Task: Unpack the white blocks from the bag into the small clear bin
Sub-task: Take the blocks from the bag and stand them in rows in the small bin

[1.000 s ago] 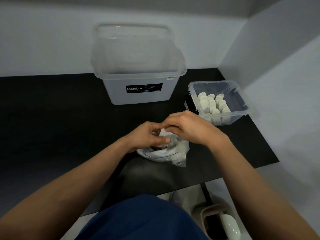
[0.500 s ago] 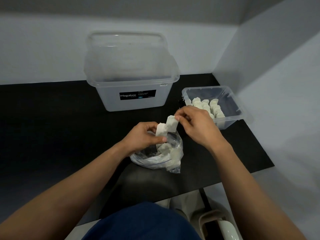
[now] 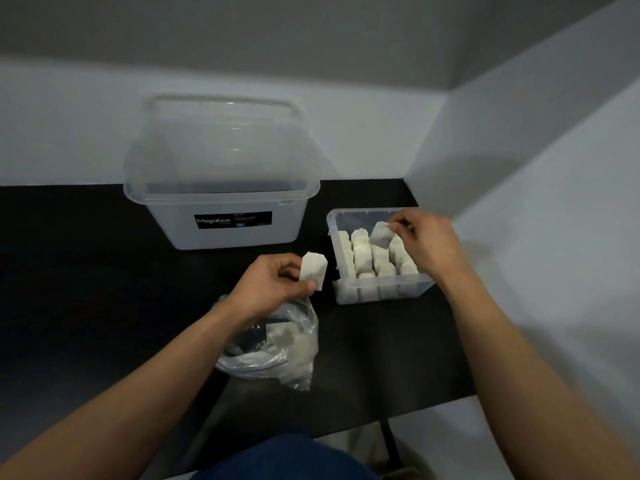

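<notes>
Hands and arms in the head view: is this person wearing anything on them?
The left hand and right hand are ungloved; the arms behind them show no sleeves, watch or bands. The only clothing in view is a dark blue garment at the bottom edge.

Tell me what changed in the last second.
Both hands left the bag. The right hand carried one white block over the small clear bin; the left hand holds another block beside it. Bag, bin and Megabox tub stayed put.
</notes>
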Tool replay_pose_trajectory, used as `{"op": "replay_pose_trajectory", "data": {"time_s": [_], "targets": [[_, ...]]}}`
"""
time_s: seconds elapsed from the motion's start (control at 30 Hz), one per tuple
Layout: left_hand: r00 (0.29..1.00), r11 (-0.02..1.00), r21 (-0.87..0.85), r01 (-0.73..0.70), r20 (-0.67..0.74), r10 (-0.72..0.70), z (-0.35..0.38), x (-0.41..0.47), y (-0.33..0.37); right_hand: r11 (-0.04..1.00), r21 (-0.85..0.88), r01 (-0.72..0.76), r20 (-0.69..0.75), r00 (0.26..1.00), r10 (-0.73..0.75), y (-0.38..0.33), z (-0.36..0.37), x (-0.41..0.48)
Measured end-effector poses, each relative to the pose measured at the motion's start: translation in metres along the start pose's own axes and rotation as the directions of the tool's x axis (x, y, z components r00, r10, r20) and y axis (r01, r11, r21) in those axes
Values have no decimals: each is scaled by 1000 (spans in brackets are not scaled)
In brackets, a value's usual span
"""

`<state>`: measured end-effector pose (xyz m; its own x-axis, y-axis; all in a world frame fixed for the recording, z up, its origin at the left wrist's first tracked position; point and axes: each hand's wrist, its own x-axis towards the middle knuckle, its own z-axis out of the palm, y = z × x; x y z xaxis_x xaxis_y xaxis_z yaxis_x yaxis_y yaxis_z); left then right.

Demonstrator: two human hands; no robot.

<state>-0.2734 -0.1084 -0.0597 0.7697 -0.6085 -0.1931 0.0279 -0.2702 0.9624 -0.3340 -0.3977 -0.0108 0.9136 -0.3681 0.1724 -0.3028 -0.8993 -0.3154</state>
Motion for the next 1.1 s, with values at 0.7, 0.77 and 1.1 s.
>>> {"op": "replay_pose_trajectory", "data": {"time_s": [0.7,0.77,1.1], "targets": [[987,993,-105,-54,-159,37,50,32,18,778,627,-39,303,932,-197,8,7,9],[987,995,-60,-76,-147,67,57,34,25,768,640,31,311,903,-295,-2,-6,0],[957,809,553,-199,-69,282,65,38,15,934,294,202,110,964,-243,21,-2,14]]}}
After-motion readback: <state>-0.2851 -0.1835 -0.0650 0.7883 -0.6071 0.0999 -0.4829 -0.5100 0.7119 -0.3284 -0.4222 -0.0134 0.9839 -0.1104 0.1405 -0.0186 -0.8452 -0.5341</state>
